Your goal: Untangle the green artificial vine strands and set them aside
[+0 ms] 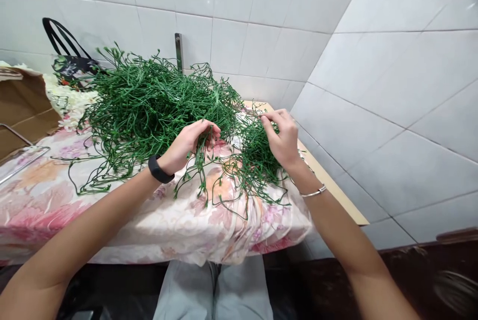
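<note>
Sprigs of green artificial foliage (149, 106) lie heaped on the floral tablecloth (160, 220). Your left hand (188, 143) curls closed around a few stems; your right hand (282, 141) pinches a smaller clump (257, 160). Tease strands apart gently, keeping tangles low against the cloth.

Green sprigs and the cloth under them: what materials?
Green sprigs: likely plastic, artificial; uniform green, thin wiry stems with a slight sheen. Both hands, left hand and right hand, pinch strands. Floral cloth: woven fabric, matte, printed pink flowers, draping in soft folds over the table edge.
</note>
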`<state>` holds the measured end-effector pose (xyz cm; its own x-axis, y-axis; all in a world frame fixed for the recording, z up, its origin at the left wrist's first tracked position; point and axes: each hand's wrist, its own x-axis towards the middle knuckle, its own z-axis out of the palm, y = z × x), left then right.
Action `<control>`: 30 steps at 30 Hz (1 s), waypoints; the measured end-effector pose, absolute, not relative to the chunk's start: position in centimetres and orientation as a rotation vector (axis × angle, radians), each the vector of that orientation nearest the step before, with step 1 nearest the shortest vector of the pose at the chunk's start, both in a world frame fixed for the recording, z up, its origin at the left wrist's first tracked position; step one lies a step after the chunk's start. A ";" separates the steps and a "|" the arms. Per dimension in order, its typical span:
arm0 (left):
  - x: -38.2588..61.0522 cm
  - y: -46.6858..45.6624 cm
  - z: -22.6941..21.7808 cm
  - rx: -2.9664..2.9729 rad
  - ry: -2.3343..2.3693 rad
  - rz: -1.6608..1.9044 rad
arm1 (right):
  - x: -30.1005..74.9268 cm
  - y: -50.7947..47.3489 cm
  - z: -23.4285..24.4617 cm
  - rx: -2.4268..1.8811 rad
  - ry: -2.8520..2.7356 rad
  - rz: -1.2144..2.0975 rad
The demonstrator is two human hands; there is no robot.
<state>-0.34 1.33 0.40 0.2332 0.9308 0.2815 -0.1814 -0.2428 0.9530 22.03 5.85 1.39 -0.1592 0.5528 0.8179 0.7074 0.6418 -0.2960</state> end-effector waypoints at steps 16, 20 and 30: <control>1.0 0.5 -0.6 1.454 0.560 1.101 | 18.4 1.9 0.6 -0.721 -2.188 0.316; 1.3 0.2 -0.8 1.545 0.569 1.081 | 18.1 1.9 0.0 -0.733 -2.125 0.508; 0.2 0.5 0.1 1.503 0.718 1.337 | 18.8 2.1 0.8 -0.632 -1.791 1.098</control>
<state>0.25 0.47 0.09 0.2245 0.8920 0.3924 -0.1654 -0.3620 0.9174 18.84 2.13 0.82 -0.4523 0.7789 0.4344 -0.0339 0.4718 -0.8811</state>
